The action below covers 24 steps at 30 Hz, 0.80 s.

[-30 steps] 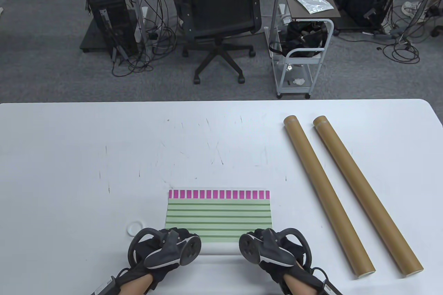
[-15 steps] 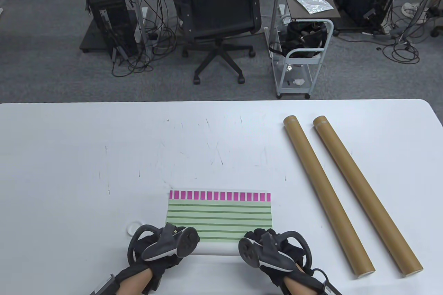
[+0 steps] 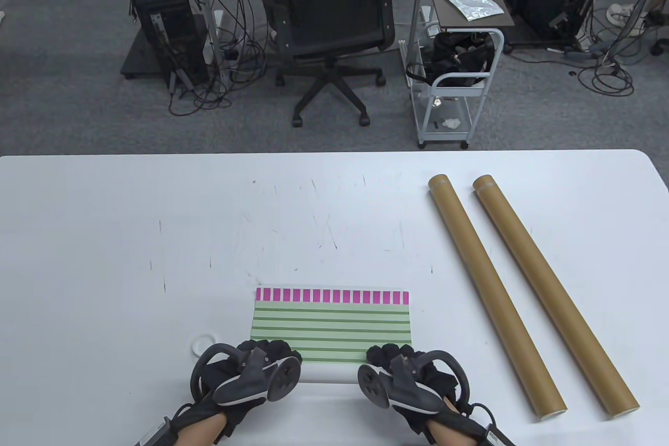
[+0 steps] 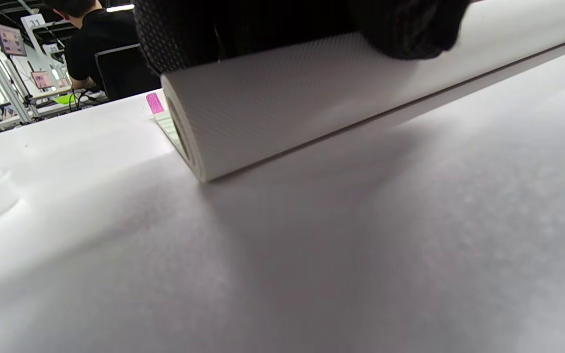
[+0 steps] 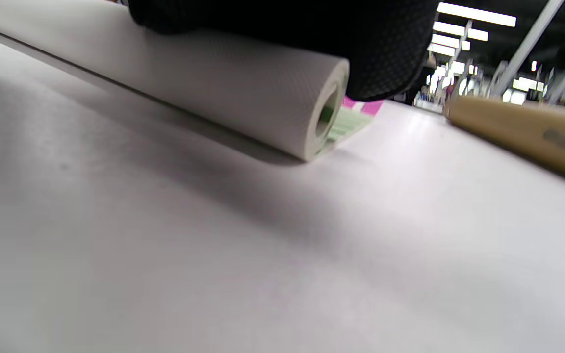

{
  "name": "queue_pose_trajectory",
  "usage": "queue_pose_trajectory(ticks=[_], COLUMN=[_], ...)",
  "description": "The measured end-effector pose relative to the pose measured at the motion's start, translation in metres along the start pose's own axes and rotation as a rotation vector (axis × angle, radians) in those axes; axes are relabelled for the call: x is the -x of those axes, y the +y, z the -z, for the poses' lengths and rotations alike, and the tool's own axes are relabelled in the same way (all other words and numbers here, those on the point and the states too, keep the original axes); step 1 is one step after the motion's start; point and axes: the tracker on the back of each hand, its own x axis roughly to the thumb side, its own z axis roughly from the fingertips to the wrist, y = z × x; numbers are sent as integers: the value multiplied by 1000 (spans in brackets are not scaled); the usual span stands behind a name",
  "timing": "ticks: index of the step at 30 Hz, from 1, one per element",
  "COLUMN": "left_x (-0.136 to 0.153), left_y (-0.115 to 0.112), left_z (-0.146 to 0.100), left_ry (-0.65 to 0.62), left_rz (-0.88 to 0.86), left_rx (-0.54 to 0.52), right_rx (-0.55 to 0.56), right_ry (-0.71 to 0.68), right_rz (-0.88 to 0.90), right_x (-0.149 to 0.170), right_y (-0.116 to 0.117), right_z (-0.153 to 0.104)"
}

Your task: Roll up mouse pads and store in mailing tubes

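Note:
A mouse pad (image 3: pixel 330 323), green-striped with a row of pink squares along its far edge, lies near the table's front. Its near edge is wound into a white roll (image 3: pixel 329 374). My left hand (image 3: pixel 266 354) grips the roll's left end, fingers curled over the top. My right hand (image 3: pixel 389 354) does the same at the right end. The left wrist view shows the roll's open end (image 4: pixel 187 132) beneath my left-hand fingers (image 4: pixel 263 29). In the right wrist view my right-hand fingers (image 5: pixel 341 34) cover the roll (image 5: pixel 223 83). Two brown mailing tubes (image 3: pixel 494 289) (image 3: pixel 554 292) lie at the right.
A small white cap (image 3: pixel 204 345) sits on the table (image 3: pixel 157 237) just left of my left hand. One tube (image 5: pixel 523 130) lies close beside the roll's right end. Beyond the table's far edge stand an office chair (image 3: pixel 329 22) and a cart (image 3: pixel 454 75).
Both hands have turned the roll a little further away from me, so less flat green pad shows. The tubes and cap have not moved.

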Motion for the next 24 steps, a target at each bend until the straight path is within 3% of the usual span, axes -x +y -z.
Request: queue_pose_trajectory(ticks=[3, 13, 17, 19, 21, 24], left_x=[2, 1, -4, -8, -9, -8], left_y=[-2, 1, 1, 4, 5, 2], left_z=[4, 3, 0, -6, -8, -5], left_ry=[7, -17, -9, 30, 36, 45], left_rz=[-37, -68, -5, 91, 171, 118], left_rx=[36, 78, 54, -82, -130, -85], right_rx=[-13, -95, -89, -93, -96, -104], right_ry=[-15, -20, -19, -14, -12, -4], right_rz=[-64, 13, 21, 25, 19, -7], right_x=[-2, 2, 3, 3, 3, 0], right_y=[-3, -5, -5, -3, -2, 1], right_z=[1, 4, 5, 6, 6, 7])
